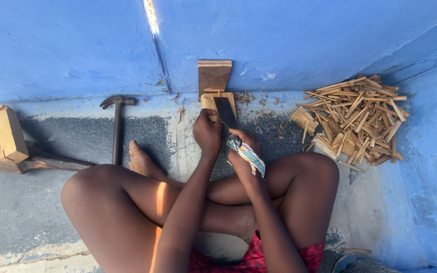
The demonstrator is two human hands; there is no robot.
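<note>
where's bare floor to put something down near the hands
Bare floor lies between the hammer and the wood block that both hands work on, and left of the person's knee, below the timber offcuts. Right of the block it is crowded: shavings, then the pile of split sticks.

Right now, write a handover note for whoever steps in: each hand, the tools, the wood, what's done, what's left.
Left hand: grip closed on the small wood block, holding it upright on the floor.
Right hand: grip closed on the cloth-wrapped handle of the flat blade, whose edge rests on the block's top.
Behind them a brown board leans on the blue wall.
Hammer lies untouched at left.
Done: pile of split sticks at right.
Left: the block is unsplit.
</note>
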